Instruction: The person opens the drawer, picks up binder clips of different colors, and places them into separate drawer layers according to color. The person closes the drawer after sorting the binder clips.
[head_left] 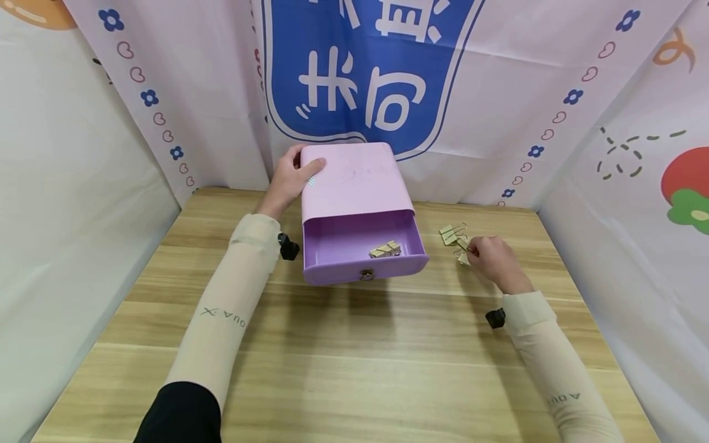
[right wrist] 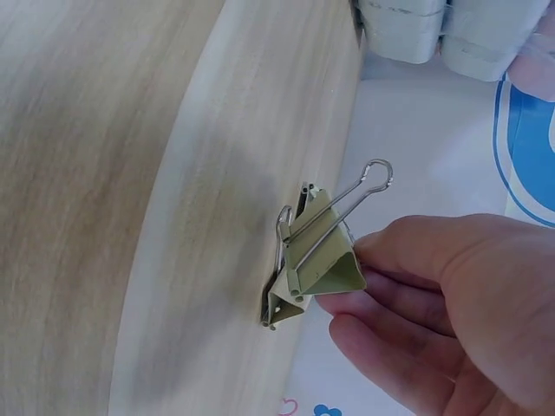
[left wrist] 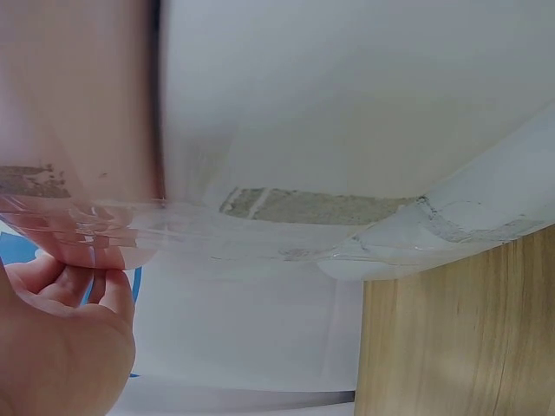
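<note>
The wood worktop [head_left: 354,369] is under it all. A pink box [head_left: 357,178] sits near the back, and its purple drawer [head_left: 332,275] sticks out toward me. My left hand [head_left: 290,178] holds the back left corner of the box, thumb on top. My right hand [head_left: 495,261], to the right of the drawer, pinches a clip [right wrist: 334,269] at the fingertips. Some loose clips [head_left: 448,235] lie just left of that hand. More gold clips [head_left: 384,250] lie inside the drawer, near its front.

Wood-grain table [head_left: 354,375] | pink box [head_left: 354,178], purple drawer [head_left: 332,274] open, near back edge | yellowish binder clips [head_left: 448,235] to its right
</note>
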### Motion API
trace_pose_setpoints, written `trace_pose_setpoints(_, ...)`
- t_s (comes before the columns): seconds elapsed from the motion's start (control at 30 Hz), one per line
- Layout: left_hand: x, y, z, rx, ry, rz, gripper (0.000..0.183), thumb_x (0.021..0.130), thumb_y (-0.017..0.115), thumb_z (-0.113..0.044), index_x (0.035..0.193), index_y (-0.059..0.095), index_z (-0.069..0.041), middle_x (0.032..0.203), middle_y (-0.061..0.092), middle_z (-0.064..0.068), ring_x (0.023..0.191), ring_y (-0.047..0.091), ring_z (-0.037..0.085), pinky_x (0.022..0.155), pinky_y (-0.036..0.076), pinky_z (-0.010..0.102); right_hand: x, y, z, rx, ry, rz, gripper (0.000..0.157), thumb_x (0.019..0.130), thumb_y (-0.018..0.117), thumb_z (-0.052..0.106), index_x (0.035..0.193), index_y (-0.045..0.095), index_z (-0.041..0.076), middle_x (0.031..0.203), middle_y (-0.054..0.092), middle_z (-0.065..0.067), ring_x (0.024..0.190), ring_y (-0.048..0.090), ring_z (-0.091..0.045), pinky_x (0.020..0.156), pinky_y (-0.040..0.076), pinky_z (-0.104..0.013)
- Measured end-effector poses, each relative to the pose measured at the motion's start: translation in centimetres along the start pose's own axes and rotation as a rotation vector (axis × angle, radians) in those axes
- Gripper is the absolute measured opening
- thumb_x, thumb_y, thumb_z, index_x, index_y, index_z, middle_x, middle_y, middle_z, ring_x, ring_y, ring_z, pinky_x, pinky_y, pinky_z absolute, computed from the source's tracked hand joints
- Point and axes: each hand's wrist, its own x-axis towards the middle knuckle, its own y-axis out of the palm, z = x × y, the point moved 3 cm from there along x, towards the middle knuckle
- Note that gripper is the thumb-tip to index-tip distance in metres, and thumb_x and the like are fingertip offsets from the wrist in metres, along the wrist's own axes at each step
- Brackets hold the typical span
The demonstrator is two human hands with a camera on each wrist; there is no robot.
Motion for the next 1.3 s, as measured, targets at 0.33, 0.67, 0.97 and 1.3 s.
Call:
trace_pose_setpoints(0.33,0.0,0.0,0.0,-0.013,-0.014,-0.003,0.078,0.098,0.072,-0.044,0.16,0.039,-0.011,0.158,0.048,0.016,0.135,0.05,0.026,0.119,0.043,0.043,-0.2,-1.0,1.2,0.023,-0.024,-0.025,0.013,0.098,0.065,0.003,0.089,0.074,0.002,0.075,0.069,-0.01,0.065,0.055,-0.02,0.064,0.046,-0.037)
trace_pose_setpoints(0.67,0.2,-0.1,0.2,-0.013,-0.008,-0.006,0.078,0.097,0.072,-0.045,0.16,0.04,-0.012,0.157,0.049,0.015,0.134,0.05,0.025,0.118,0.044,0.043,-0.3,-3.2,2.8,0.034,-0.06,-0.08,0.012,0.099,0.066,0.005,0.096,0.077,0.001,0.081,0.073,-0.01,0.067,0.06,-0.021,0.066,0.051,-0.042)
trace_pose_setpoints(0.97,0.1,0.0,0.1,-0.016,0.003,-0.008,0.077,0.097,0.072,-0.044,0.159,0.041,-0.01,0.155,0.05,0.016,0.133,0.051,0.025,0.117,0.044,0.042,-0.4,-4.8,4.4,0.054,-0.105,-0.129,0.013,0.099,0.066,0.003,0.095,0.078,0.002,0.085,0.076,-0.011,0.069,0.062,-0.02,0.066,0.052,-0.04)
trace_pose_setpoints(1.3,0.1,0.0,0.1,-0.017,0.002,-0.009,0.077,0.098,0.072,-0.044,0.159,0.041,-0.011,0.156,0.05,0.016,0.133,0.051,0.025,0.116,0.044,0.041,-0.5,-6.1,6.3,0.039,-0.157,-0.193,0.011,0.1,0.068,0.007,0.093,0.077,0.005,0.081,0.074,-0.008,0.067,0.062,-0.018,0.064,0.05,-0.037)
